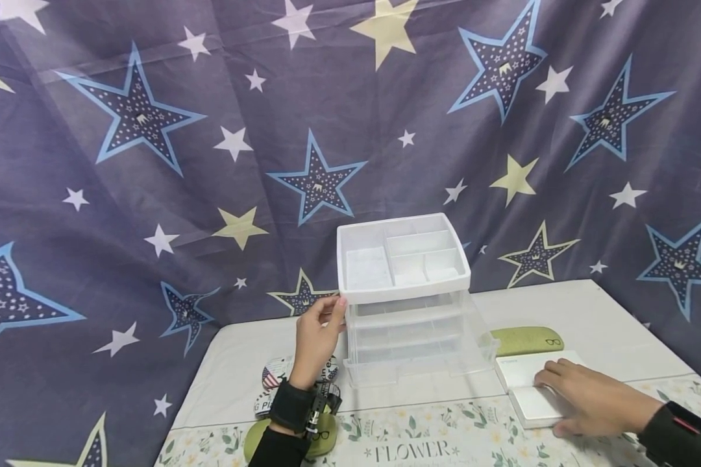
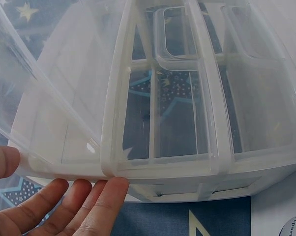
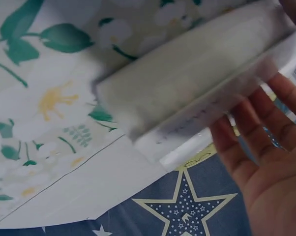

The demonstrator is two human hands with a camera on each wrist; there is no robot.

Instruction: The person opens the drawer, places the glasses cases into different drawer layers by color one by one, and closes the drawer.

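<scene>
**Left hand at the corner of a drawer unit, right hand on a white box**

Nearest the person, below both hands, the tabletop had a strip of green leaves and pale flowers, with the word FLOWER between the forearms. Past the hands it was plain white. Beyond that, a dark curtain covered with white, yellow and blue-edged stars rose behind the table and along its sides.

A green glasses case lay beside the left wrist, partly hidden by it. Just ahead of that case were some printed things with lettering and a flag, also partly covered by the left wrist and its black band. A second green glasses case lay ahead of the right hand, just behind the white box.

The white box lay under the right hand, which held it with the thumb at one long side and the fingers along the other. The box showed a step across its top; whether it was one piece or two could not be told. The drawer unit stood upright between the hands, farther forward than the right one. It had clear drawers below a white, divided top tray. The left hand was loosely spread, its fingertips touching the unit's left edge, just under the tray's front corner.
</scene>
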